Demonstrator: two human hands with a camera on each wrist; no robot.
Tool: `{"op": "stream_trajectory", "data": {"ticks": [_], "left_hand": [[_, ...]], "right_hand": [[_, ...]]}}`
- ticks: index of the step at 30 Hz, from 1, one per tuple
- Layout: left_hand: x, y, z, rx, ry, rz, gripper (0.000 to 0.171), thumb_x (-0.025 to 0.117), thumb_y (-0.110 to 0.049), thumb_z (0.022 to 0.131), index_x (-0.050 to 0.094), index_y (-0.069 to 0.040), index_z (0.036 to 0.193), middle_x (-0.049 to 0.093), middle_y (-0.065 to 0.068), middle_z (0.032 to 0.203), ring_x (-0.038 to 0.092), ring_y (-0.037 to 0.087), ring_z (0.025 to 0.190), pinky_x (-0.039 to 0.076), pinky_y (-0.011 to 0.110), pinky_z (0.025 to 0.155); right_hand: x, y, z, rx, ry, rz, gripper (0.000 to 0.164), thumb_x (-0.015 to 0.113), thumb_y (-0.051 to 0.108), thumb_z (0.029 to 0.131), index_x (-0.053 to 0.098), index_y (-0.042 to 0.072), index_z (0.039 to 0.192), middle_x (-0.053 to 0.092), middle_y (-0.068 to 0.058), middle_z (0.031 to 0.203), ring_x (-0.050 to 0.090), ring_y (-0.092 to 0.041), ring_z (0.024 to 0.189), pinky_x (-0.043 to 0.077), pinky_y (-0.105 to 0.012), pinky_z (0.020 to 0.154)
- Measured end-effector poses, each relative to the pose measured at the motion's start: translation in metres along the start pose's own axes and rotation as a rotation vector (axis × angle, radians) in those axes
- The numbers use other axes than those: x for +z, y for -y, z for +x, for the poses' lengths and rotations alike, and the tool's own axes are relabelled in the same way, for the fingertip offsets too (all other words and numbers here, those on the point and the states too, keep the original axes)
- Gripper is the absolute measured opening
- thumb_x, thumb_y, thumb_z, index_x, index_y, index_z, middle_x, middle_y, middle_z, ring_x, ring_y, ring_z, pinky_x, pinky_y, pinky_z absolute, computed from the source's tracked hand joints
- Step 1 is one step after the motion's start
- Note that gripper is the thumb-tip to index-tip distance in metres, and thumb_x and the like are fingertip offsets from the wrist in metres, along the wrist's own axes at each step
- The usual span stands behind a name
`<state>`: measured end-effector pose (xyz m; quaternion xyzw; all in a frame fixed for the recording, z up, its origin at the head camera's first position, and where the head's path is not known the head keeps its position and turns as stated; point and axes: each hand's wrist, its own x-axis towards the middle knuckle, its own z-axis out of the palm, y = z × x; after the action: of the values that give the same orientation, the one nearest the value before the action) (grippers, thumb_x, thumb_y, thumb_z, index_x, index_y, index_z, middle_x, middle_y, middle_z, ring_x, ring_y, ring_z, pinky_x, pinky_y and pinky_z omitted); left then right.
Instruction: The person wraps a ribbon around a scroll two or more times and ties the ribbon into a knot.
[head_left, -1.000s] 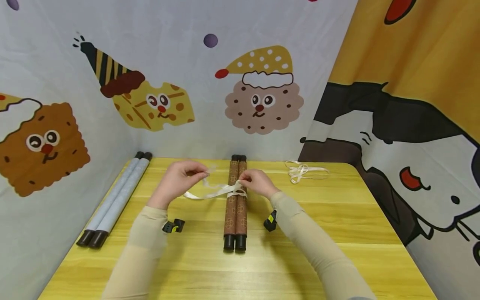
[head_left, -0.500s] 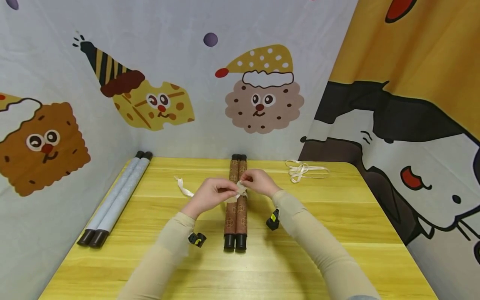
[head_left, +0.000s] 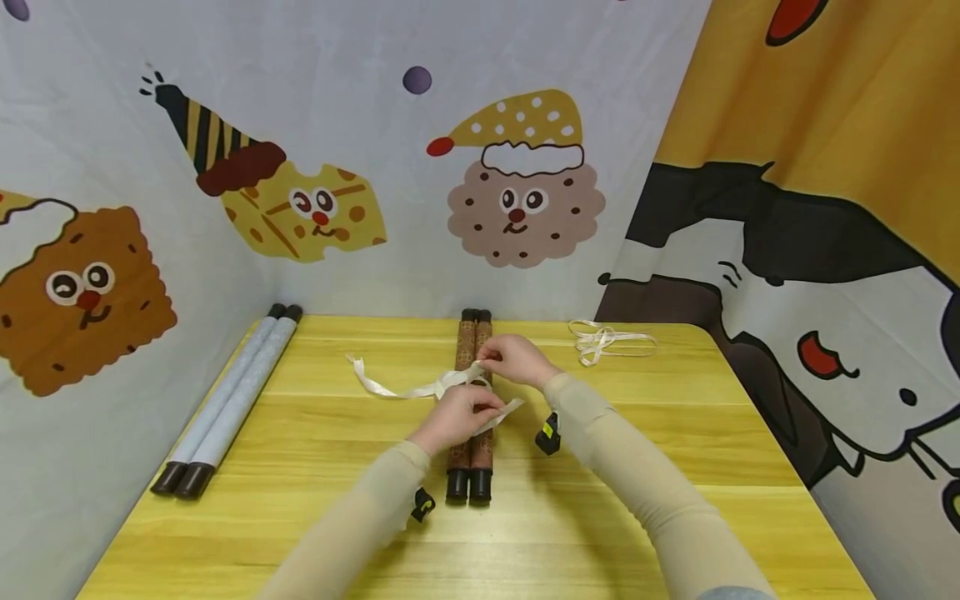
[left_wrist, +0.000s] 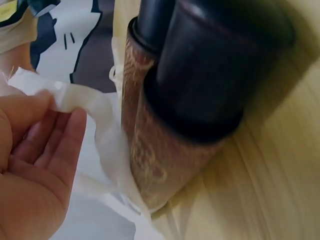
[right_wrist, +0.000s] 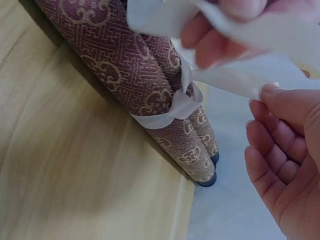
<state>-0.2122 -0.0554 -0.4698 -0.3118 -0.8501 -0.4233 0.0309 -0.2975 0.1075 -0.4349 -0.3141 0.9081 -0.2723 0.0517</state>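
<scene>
A person works with both hands over a brown patterned scroll, its two rolls lying side by side and pointing away across the middle of the wood-grained bench. Black end caps finish the rolls. A white ribbon goes round the pair near the middle, with a crossing of the ribbon on top, as the right wrist view shows.

The left hand is over the near part of the scroll and pinches one length of the ribbon between thumb and fingers, a short free end sticking out past the fingertips. The right hand, just beyond it and to the right, pinches another part of the ribbon between thumb and forefinger; that strip runs taut from the crossing in the right wrist view. A further tail of ribbon trails left over the bench, curving toward the far edge.

Beige sleeves cover both forearms, and a small black wrist camera shows below each wrist. On the left side of the bench lies a pale grey-blue scroll with dark caps, set at a slant. A loosely looped ribbon bundle rests at the far right. Behind hangs a white backdrop printed with cartoon food, beside a yellow curtain.
</scene>
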Motion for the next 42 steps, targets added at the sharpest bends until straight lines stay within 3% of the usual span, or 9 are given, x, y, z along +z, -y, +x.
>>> {"op": "stream_trajectory", "data": {"ticks": [8, 14, 23, 34, 42], "left_hand": [[0.010, -0.004, 0.005, -0.016, -0.025, 0.019, 0.019, 0.072, -0.004, 0.090, 0.074, -0.003, 0.108, 0.073, 0.006, 0.103, 0.067, 0.020, 0.094, 0.054, 0.032, 0.082], [0.004, 0.007, 0.000, -0.039, -0.069, -0.017, 0.014, 0.070, -0.002, 0.091, 0.074, -0.003, 0.104, 0.073, 0.006, 0.100, 0.068, 0.022, 0.093, 0.055, 0.031, 0.082], [-0.017, 0.025, -0.005, -0.176, -0.158, -0.044, 0.011, 0.071, -0.005, 0.091, 0.076, -0.004, 0.101, 0.072, 0.005, 0.098, 0.067, 0.021, 0.089, 0.055, 0.035, 0.078], [-0.031, 0.043, 0.002, -0.310, -0.280, -0.096, 0.009, 0.072, -0.008, 0.091, 0.075, -0.006, 0.099, 0.072, 0.004, 0.093, 0.066, 0.020, 0.085, 0.055, 0.036, 0.076], [-0.034, 0.043, 0.011, -0.374, -0.285, -0.159, 0.017, 0.074, -0.016, 0.091, 0.074, -0.008, 0.107, 0.072, 0.003, 0.099, 0.066, 0.021, 0.092, 0.055, 0.038, 0.080]], "right_hand": [[-0.002, 0.004, 0.001, -0.002, 0.012, -0.008, 0.006, 0.067, 0.016, 0.096, 0.071, 0.012, 0.094, 0.067, 0.004, 0.086, 0.060, -0.010, 0.076, 0.051, -0.030, 0.073], [-0.002, 0.005, 0.002, -0.003, 0.014, -0.010, 0.006, 0.067, 0.016, 0.096, 0.071, 0.013, 0.094, 0.066, 0.004, 0.085, 0.059, -0.010, 0.075, 0.050, -0.031, 0.073], [0.000, 0.005, 0.003, 0.005, 0.006, -0.010, 0.006, 0.067, 0.018, 0.096, 0.070, 0.013, 0.094, 0.066, 0.005, 0.084, 0.059, -0.010, 0.073, 0.050, -0.031, 0.071], [0.001, 0.007, 0.003, 0.016, -0.011, 0.000, 0.006, 0.069, 0.018, 0.095, 0.070, 0.013, 0.092, 0.067, 0.004, 0.085, 0.059, -0.010, 0.074, 0.050, -0.032, 0.072], [0.003, 0.007, 0.003, 0.039, -0.023, 0.041, 0.006, 0.070, 0.019, 0.095, 0.071, 0.013, 0.093, 0.067, 0.005, 0.085, 0.060, -0.009, 0.075, 0.050, -0.031, 0.073]]}}
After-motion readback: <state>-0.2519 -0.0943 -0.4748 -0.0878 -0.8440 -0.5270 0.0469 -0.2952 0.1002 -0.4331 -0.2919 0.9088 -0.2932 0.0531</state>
